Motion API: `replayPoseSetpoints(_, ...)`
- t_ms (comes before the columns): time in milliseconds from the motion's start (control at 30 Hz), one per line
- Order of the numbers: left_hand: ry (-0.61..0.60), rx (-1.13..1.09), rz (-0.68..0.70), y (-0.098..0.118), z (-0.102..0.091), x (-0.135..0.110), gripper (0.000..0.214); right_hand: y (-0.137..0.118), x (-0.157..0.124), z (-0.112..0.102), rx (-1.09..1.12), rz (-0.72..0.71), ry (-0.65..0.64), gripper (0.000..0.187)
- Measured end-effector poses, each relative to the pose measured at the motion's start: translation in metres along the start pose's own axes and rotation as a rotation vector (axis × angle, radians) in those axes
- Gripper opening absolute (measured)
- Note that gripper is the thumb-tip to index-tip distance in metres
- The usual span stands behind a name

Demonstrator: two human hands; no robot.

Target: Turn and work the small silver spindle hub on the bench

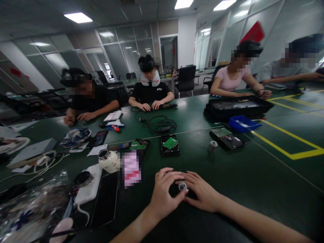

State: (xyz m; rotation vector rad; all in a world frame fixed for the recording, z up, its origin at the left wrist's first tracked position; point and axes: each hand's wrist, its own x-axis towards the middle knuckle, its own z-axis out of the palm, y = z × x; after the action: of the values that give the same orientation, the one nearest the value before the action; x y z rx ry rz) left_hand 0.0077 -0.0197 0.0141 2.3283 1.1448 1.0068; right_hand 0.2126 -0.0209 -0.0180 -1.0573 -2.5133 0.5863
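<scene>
My left hand (163, 194) and my right hand (201, 192) meet on the dark green table (253, 168), close to me. Between their fingertips sits a small round silver part (182, 186) on a dark object that the hands mostly hide. Both hands curl their fingers around it; the left thumb and the right fingertips touch the silver part. Just beyond lie an open hard drive with a green circuit board (170, 144) and a second drive with a green board (138, 145).
A third opened drive (227, 138), a small metal cylinder (212, 145) and a blue tray (243, 123) lie to the right. A black case (238, 106) stands behind them. A white jar (108, 160), a tablet (106, 199), cables and bags crowd the left. Several people sit across the table.
</scene>
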Motion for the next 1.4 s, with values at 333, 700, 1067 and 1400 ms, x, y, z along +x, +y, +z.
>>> replayPoseSetpoints(333, -0.084, -0.326, -0.244, -0.015, 0.007, 0.003, 0.018, 0.002, -0.001, 0.002, 0.013, 0.008, 0.008, 0.055)
replayPoseSetpoints(700, -0.073, -0.428, -0.334, -0.021, 0.014, -0.001, 0.019, 0.001, -0.001, 0.001, -0.003, -0.006, 0.002, 0.054)
replayPoseSetpoints(1067, -0.07, -0.443, -0.335, -0.02, 0.013, 0.001, 0.018, -0.002, -0.001, -0.002, -0.017, 0.015, -0.023, 0.055)
replayPoseSetpoints(1400, -0.034, -0.289, -0.304, -0.03, -0.002, 0.012, 0.011, -0.001, 0.0, -0.002, -0.056, 0.033, -0.059, 0.054)
